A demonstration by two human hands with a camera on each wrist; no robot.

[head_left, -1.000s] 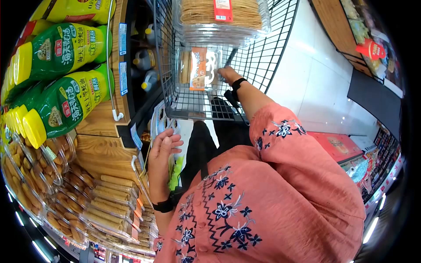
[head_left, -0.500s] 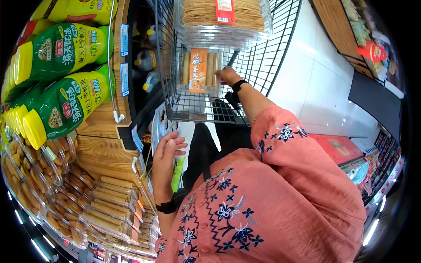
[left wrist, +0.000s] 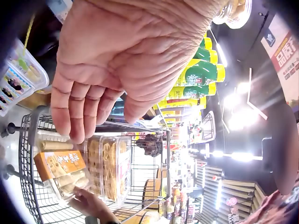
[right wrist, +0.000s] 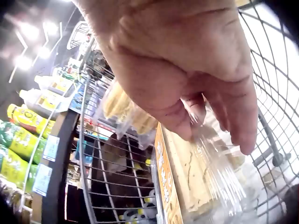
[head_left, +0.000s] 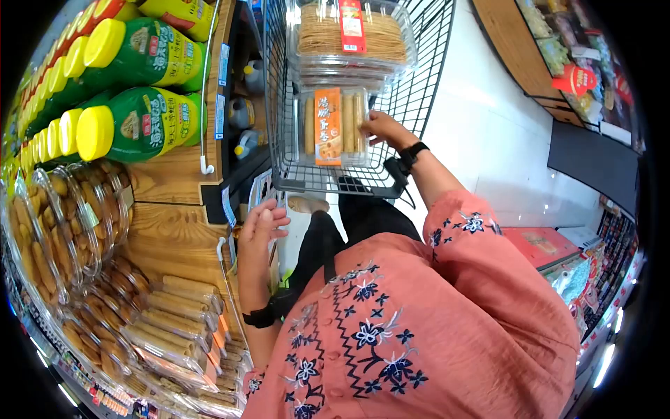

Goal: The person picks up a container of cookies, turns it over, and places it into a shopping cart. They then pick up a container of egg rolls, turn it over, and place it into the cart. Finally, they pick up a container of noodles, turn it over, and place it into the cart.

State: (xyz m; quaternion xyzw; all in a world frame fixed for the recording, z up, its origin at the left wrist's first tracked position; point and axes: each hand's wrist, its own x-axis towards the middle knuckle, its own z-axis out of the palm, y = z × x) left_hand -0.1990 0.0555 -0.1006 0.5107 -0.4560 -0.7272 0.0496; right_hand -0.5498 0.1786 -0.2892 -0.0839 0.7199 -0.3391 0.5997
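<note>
Within the wire shopping cart is a clear plastic box of egg rolls with an orange label. My right hand pinches the box's right edge; the right wrist view shows the thumb and fingers at the clear plastic rim. Larger clear boxes of thin brown sticks with a red label lie just beyond it in the cart. My left hand is held in the air in front of the wooden shelf, its fingers relaxed and nothing in its palm.
Green bottles with yellow caps line the shelf on the left. Below them are packed biscuit boxes and more boxed rolls. White tiled floor lies to the right, and a dark-topped display counter stands past it.
The egg roll box has come nearer to the cart's near end, with my right hand at its edge. The glare on its label has gone. My left hand stays raised beside the shelf.
</note>
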